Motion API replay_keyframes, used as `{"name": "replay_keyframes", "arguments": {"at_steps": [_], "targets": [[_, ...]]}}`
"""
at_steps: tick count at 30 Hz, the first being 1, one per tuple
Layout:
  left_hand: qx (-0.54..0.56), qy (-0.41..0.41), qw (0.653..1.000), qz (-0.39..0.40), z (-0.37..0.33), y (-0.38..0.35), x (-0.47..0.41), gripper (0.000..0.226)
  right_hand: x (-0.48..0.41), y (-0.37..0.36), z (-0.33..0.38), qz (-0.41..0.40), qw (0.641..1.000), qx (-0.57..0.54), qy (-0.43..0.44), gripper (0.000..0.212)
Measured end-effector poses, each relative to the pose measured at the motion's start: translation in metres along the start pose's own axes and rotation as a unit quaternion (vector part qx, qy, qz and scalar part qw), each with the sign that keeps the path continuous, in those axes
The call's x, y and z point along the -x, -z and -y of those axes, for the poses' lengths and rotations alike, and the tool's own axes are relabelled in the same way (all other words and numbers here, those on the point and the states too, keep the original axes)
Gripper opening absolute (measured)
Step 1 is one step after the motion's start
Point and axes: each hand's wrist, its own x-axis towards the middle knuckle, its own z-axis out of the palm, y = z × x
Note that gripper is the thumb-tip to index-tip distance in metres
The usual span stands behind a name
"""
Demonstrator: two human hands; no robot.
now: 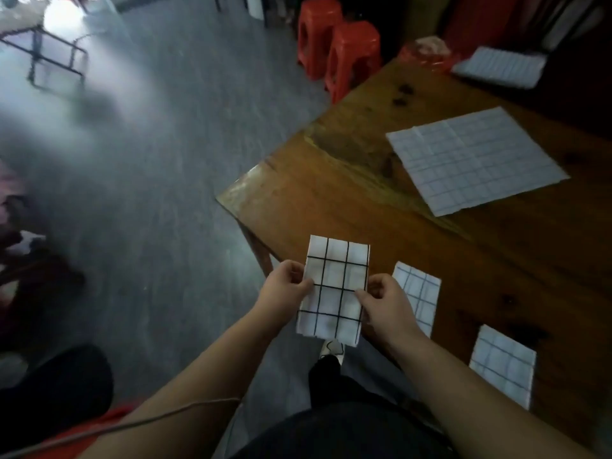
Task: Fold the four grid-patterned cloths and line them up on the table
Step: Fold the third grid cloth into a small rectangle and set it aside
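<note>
A folded white cloth with a black grid (334, 286) is held in the air over the near left edge of the wooden table (331, 200). My left hand (285, 291) pinches its left edge and my right hand (384, 301) pinches its right edge. Two folded grid cloths lie on the table to the right: one (420, 293) just behind my right hand, the other (503, 362) nearer the front edge. A larger grid cloth (477, 159) lies spread flat farther back.
Two red plastic stools (337, 48) stand on the grey floor beyond the table's far corner. A reddish bag (427, 56) and a flat white ribbed item (500, 66) sit at the table's far end. My legs and a shoe (332, 347) are below the held cloth.
</note>
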Motion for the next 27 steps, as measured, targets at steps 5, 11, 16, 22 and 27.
{"name": "replay_keyframes", "arguments": {"at_steps": [5, 11, 16, 22, 27], "targets": [[-0.085, 0.01, 0.996, 0.038, -0.019, -0.033, -0.096, 0.014, -0.082, -0.002, -0.012, -0.03, 0.997, 0.006, -0.074, 0.023], [-0.165, 0.044, 0.981, 0.088, -0.023, -0.059, -0.162, 0.02, -0.141, -0.01, -0.016, -0.071, 0.986, 0.063, -0.138, 0.027], [-0.244, 0.028, 0.963, 0.113, -0.025, -0.061, -0.187, 0.009, -0.149, -0.022, -0.016, -0.081, 0.977, 0.129, -0.148, 0.023], [-0.377, -0.032, 0.916, 0.135, -0.035, -0.052, -0.194, 0.012, -0.148, -0.034, -0.007, -0.094, 0.964, 0.184, -0.169, 0.024], [-0.476, -0.166, 0.846, 0.172, -0.056, -0.031, -0.182, 0.015, -0.119, -0.028, 0.018, -0.142, 0.952, 0.213, -0.164, 0.014]]}}
